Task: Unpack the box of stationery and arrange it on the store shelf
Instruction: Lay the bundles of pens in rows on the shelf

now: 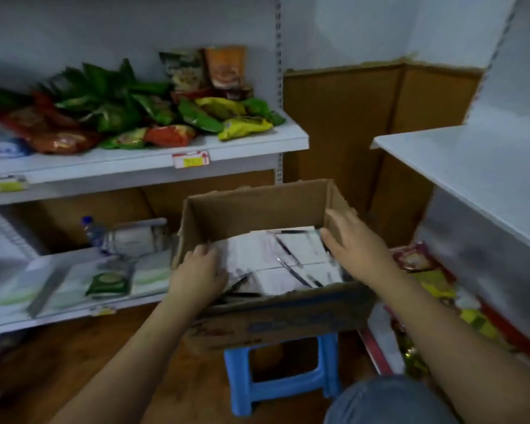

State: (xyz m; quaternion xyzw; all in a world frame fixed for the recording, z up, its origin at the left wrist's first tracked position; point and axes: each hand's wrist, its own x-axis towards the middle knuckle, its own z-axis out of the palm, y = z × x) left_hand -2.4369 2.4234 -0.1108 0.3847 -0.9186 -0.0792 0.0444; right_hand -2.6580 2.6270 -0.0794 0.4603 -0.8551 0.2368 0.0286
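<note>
Both hands, left hand (200, 267) and right hand (354, 244), reach into the cardboard box (257, 206) on a blue stool (280, 384).

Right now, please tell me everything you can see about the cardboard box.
The cardboard box is brown corrugated card, open at the top, with blurred blue print on its near side. It rests on a blue plastic stool. Inside lie white papers and dark pens. The left hand is at its left wall; the right hand reaches in.

Corner of the shop where I crouch

White metal shelving (153, 166) to my left; pale painted wall (349, 29) above brown cardboard panelling (343, 117); reddish-brown wooden floor (74, 356); small blue plastic stool (283, 387); dim light.
</note>
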